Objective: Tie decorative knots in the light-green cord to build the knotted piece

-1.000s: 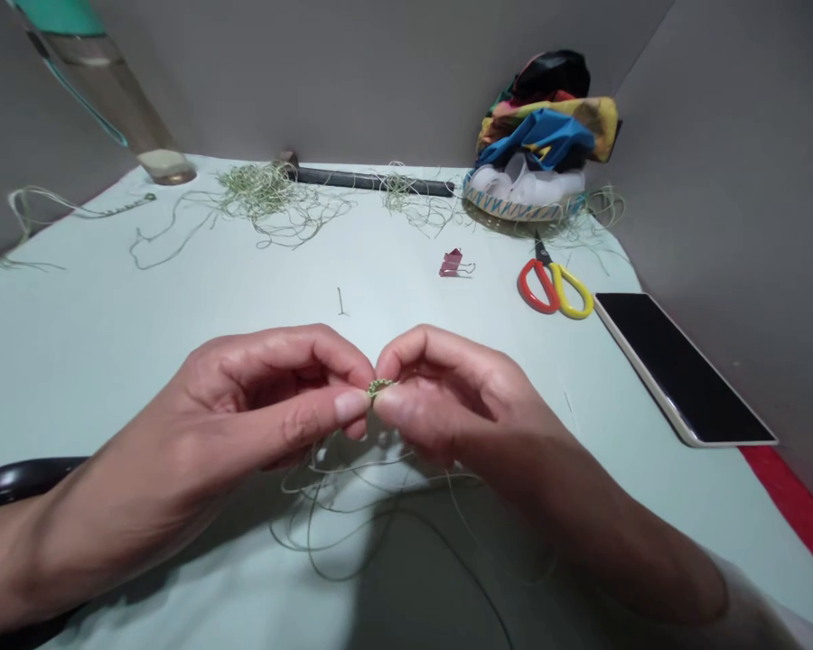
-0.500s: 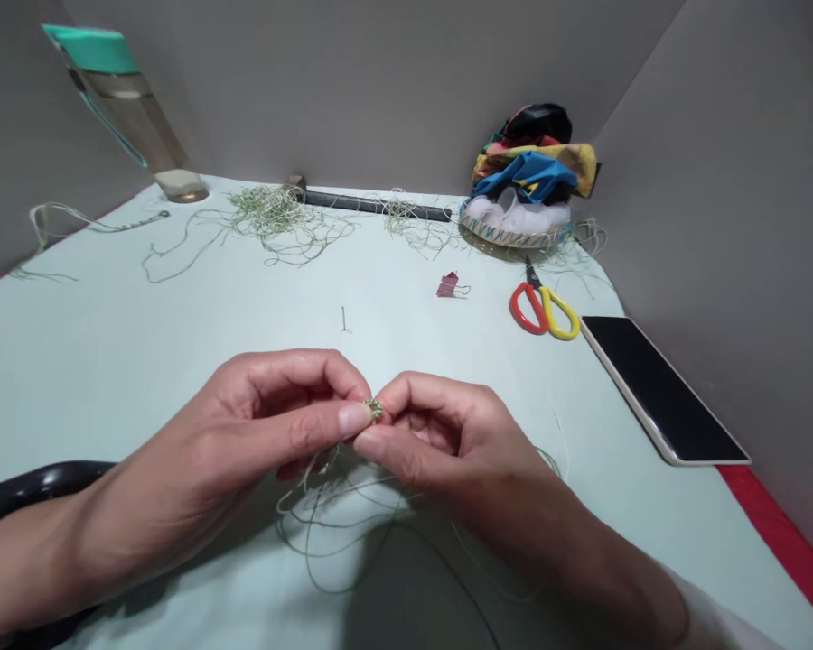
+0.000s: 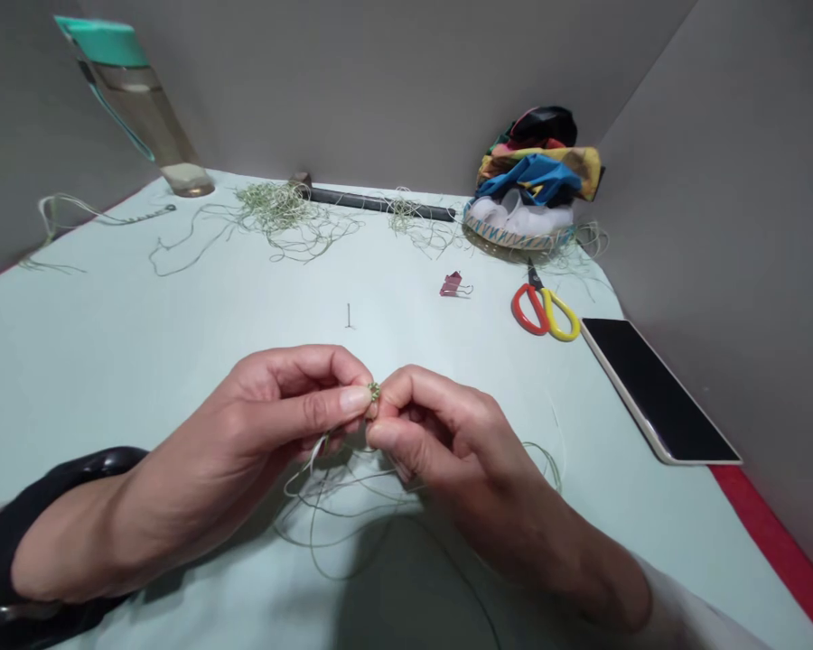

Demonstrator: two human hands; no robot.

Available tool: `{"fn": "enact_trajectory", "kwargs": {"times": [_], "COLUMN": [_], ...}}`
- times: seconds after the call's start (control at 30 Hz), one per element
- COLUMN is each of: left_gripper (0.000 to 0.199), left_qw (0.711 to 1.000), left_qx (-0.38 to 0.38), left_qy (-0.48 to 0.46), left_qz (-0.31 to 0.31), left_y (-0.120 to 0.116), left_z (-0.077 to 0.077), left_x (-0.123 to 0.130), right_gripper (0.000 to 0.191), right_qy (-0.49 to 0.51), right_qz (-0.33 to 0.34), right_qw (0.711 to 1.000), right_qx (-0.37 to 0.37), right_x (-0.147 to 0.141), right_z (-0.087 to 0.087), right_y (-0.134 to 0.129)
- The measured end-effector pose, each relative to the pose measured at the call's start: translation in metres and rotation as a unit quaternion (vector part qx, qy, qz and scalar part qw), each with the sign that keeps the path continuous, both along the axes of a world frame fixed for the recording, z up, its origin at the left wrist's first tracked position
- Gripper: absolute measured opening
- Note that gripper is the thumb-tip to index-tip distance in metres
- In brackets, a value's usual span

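At frame centre the left hand pinches the knotted cord; whether the right hand grips it, I cannot tell. Likely light and soft, it suits pinching at its knotted part.

No readable text, labels, numbers or signs.

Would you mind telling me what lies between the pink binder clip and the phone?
In the head view, the scissors lie between the binder clip and the phone.
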State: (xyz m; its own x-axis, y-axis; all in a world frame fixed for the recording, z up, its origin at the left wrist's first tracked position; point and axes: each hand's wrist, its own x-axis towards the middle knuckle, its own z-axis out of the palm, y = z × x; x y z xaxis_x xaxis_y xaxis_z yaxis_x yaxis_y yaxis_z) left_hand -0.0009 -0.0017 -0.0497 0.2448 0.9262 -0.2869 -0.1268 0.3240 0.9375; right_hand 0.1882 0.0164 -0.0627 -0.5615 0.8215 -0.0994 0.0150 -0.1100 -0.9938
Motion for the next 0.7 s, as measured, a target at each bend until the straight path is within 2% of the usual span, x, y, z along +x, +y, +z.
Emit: {"fn": "enact_trajectory", "kwargs": {"times": [0.23, 0.43, 0.7], "left_gripper": [0.017, 0.017, 0.016], "left_qw": [0.996, 0.999, 0.999], "left_qx": [0.062, 0.029, 0.006], "left_qy": [0.056, 0.039, -0.009], "left_qz": [0.006, -0.015, -0.047], "left_y": [0.000, -0.002, -0.001], "left_z": [0.005, 0.007, 0.004], "left_x": [-0.003, 0.000, -0.001], "right_gripper": [0.021, 0.036, 0.037], "right_qy": [0.005, 0.021, 0.018], "right_qz": [0.004, 0.014, 0.026], "right_qw": [1.000, 0.999, 0.997], "right_qx": [0.022, -0.038, -0.064], "right_x": [0.007, 0.009, 0.012], "right_z": [0.003, 0.007, 0.007], "right_y": [0.000, -0.001, 0.000]}}
